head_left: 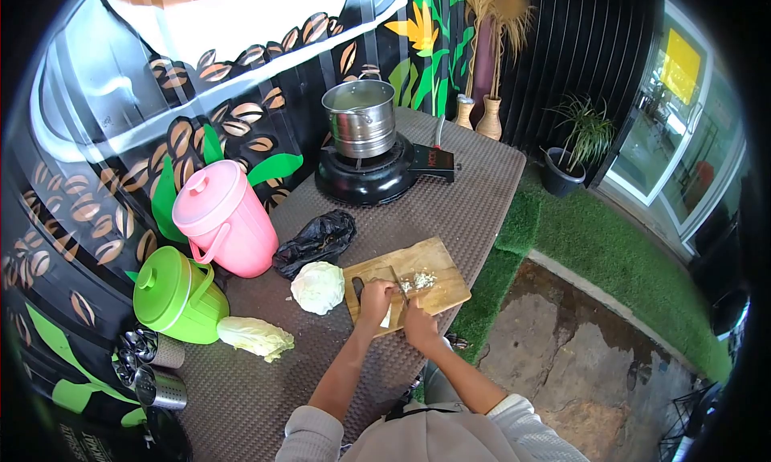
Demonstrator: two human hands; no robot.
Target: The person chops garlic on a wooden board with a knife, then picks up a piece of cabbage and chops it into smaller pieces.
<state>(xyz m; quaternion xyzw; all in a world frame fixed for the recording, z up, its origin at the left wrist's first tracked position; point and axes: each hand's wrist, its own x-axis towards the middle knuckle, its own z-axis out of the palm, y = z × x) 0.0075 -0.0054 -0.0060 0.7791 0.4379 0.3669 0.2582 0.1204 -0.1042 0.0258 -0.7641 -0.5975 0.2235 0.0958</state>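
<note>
My right hand (pixel 419 325) is closed around a knife (pixel 402 292), whose thin blade points away from me over a wooden cutting board (pixel 443 261). Beside the blade, my left hand (pixel 376 298) has its fingers closed and pressed down; what lies under them is hidden. Small pale chopped pieces (pixel 421 281) form a loose pile just past the knife. A dark handle (pixel 357 285) lies at the board's left side, and a white piece (pixel 386 316) shows below my left hand. Left of the board sits a round pale cabbage (pixel 318 288).
A steel pot (pixel 359 124) stands on a black gas stove (pixel 365 177) at the table's far end. Leftward are a black plastic bag (pixel 321 239), a pink jug (pixel 229 221), a green jug (pixel 181 297), a long leafy cabbage (pixel 253 337) and metal utensil holders (pixel 161 388).
</note>
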